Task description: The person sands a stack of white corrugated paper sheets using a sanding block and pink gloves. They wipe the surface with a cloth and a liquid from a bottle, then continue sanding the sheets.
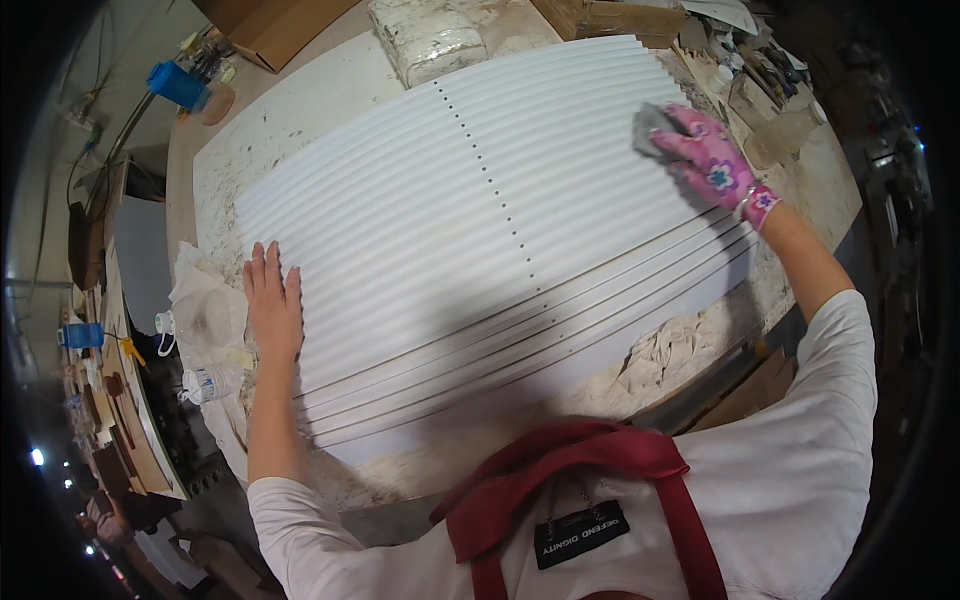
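Long white ribbed slats lie side by side across the work table, with a row of small dark holes running across their middle. My bare left hand rests flat on their left ends, fingers stretched out. At the far right, my right hand wears a pink flowered glove. It is closed on a grey pad, perhaps a sponge or cloth, pressed against the slats near their right ends. A few slats nearest me sit apart, with dark gaps between them.
A crumpled beige cloth lies at the near right edge. Clear plastic containers stand left of the slats. A plastic-wrapped block and a cardboard box sit at the back. Bottles and tools crowd the far right.
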The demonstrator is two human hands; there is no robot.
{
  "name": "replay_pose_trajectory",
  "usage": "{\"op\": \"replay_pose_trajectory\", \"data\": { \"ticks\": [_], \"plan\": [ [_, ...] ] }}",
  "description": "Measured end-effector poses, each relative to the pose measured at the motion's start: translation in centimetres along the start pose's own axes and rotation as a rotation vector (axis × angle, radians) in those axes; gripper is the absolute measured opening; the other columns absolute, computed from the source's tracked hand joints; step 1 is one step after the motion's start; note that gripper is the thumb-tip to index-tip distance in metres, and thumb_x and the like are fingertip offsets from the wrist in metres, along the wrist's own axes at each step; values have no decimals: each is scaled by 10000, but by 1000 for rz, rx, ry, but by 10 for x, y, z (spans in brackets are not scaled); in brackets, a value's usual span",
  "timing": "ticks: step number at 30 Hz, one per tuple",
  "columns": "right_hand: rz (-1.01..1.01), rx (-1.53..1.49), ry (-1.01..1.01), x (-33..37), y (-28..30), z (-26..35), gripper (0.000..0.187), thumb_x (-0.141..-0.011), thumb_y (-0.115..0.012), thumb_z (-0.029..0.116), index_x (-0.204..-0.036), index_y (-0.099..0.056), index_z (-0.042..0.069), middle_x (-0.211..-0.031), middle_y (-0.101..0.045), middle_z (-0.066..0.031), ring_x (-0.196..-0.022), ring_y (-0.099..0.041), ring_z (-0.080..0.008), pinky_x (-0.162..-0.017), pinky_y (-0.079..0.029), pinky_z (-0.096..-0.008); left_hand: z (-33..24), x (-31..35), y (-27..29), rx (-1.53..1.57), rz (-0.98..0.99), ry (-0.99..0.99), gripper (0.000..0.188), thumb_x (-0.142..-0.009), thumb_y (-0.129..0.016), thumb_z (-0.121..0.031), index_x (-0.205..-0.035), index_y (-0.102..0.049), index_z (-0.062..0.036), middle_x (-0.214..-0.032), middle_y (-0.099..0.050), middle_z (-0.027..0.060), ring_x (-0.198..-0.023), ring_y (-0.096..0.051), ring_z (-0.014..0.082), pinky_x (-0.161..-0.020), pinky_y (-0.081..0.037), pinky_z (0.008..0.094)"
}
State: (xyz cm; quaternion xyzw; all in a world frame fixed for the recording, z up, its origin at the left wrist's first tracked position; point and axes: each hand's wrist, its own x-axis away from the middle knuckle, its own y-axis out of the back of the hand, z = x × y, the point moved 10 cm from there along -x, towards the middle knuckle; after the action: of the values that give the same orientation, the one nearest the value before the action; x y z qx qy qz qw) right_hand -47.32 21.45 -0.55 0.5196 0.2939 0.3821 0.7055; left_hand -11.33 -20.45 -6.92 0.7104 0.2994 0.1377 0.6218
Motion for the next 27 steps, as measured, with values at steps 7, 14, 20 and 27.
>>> {"op": "replay_pose_trajectory", "data": {
  "ticks": [7,14,20,27],
  "plan": [
    [-173,174,591,-52,-43,110,387,-829,-603,144,-1208,-590,220,-1360,-450,-165,-1266,-425,-357,-1066,-330,-473,4,3,0,-6,25,2,501,-980,-437,-338,-1422,-392,-107,-1504,-322,145,-1371,-253,413,-1122,-230,471],
    [78,-241,365,-68,-47,117,366,-899,-583,312,-1217,-576,131,-1268,-528,-216,-1185,-481,-397,-1054,-349,-448,0,-3,-2,0,21,-25,479,-984,-425,-302,-1421,-394,-108,-1507,-315,150,-1376,-248,400,-1130,-215,464],
    [-107,-297,551,-93,-103,189,563,-897,-547,453,-1252,-540,17,-1313,-511,-184,-1257,-429,-288,-1103,-279,-382,1,1,0,26,44,-12,472,-983,-414,-286,-1412,-400,-88,-1496,-324,144,-1373,-248,390,-1136,-197,461],
    [-66,898,-150,2,54,-160,383,-879,-577,270,-1213,-583,82,-1320,-516,-152,-1189,-517,-303,-961,-444,-400,-13,-6,3,31,18,-58,464,-985,-403,-285,-1401,-410,-79,-1487,-332,151,-1368,-256,387,-1141,-190,456]
  ]
}}
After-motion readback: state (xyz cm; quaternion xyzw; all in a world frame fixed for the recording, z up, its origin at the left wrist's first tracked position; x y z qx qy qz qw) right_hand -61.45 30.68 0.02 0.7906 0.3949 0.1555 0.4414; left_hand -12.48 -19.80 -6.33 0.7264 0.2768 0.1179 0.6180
